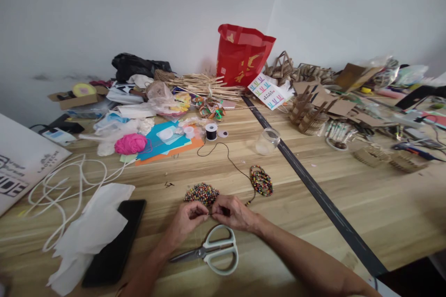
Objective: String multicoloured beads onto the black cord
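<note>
In the head view my left hand point(191, 217) and my right hand point(232, 212) meet at the fingertips, both pinched. A tiny dark bit shows between them, too small to name. Black cord point(228, 152) runs from a spool point(211, 132) to a few strung beads point(248, 203) beside my right hand, which appears to grip its end. Just beyond my fingers lies a heap of small multicoloured beads point(202, 192). Coils of finished bead strings point(261, 180) rest to the right. Scissors with pale handles point(220, 249) lie below my hands.
A black phone point(116, 241) lies partly under white tissue point(94, 222) at left, near a white cable point(81, 171). A clear jar point(267, 141) stands beside the black strip point(310, 181). Pink yarn point(130, 143), a red bag point(244, 53) and small wooden baskets point(310, 116) are farther back.
</note>
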A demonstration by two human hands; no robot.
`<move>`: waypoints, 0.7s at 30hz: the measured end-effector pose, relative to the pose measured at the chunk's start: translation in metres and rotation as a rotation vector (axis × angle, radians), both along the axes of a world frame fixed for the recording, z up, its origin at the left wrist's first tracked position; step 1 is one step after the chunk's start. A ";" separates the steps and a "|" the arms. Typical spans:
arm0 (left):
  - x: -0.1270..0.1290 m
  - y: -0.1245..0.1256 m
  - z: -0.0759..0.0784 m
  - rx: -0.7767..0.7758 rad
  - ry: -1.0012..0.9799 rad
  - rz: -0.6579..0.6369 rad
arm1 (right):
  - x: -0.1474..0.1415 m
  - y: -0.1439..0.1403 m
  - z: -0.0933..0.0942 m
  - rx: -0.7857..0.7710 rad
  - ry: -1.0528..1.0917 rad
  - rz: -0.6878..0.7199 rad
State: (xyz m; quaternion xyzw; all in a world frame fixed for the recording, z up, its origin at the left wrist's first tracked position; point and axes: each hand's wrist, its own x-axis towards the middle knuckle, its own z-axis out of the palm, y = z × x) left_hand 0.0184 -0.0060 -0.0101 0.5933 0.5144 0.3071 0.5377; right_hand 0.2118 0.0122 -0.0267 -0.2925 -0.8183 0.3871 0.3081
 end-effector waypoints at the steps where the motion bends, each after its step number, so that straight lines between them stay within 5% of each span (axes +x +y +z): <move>1: 0.000 0.000 0.000 0.000 0.003 -0.002 | 0.000 0.000 0.000 0.001 -0.001 0.000; 21: -0.001 0.001 -0.007 0.010 -0.013 -0.020 | 0.001 0.001 0.001 0.062 -0.029 0.027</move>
